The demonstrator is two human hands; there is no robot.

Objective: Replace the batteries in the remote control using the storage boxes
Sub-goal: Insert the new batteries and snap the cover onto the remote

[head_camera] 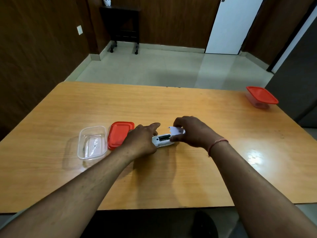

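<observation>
A white remote control (162,142) lies back-up on the wooden table (171,103), its battery bay uncovered with dark batteries (164,137) showing inside. My left hand (143,140) grips the remote's left end, thumb stretched out. My right hand (190,132) pinches the white battery cover (175,130) just above the remote's right end. Left of my hands lie a red lid (118,134) and an open clear storage box (91,142). A second storage box (260,97) with its red lid on stands at the table's far right corner.
A tiled floor lies beyond the table's far edge. A dark side table (123,26) stands against the wood-panelled wall, and a white door (231,24) is at the back right. A thread bracelet (217,146) circles my right wrist.
</observation>
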